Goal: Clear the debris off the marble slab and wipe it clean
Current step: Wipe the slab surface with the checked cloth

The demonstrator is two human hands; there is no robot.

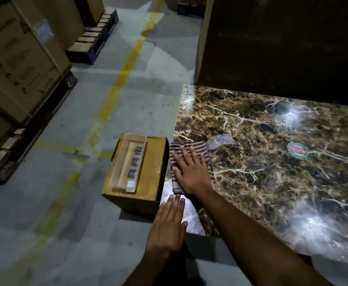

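Flat and spread, the right hand (189, 170) presses its straight fingers down on a striped cloth (186, 150), holding it against the marble slab (272, 162) rather than clenching it; the cloth is bunched and folded, banded in dark and pale stripes, and it shows beyond the fingertips and along both sides of the palm. Just nearer the person than that hand, the left hand (169, 228) lies open too, fingers straight and together, its tips at the slab's near corner edge and grasping nothing. Both hands sit at the slab's left edge. The slab itself is polished brown stone, mottled dark and tan and run through with white branching veins, with bright glare patches where light reflects off its gloss. Beyond the cloth, almost touching it, lies a small speckled grey patch (220, 141), whose nature cannot be told. Farther right of the pressing hand, well apart, a round green-rimmed sticker (297, 151) with a red band lies on the stone. Left of the hands, just beside the slab edge, a cardboard box (137, 172) stands on the concrete floor (55, 234).
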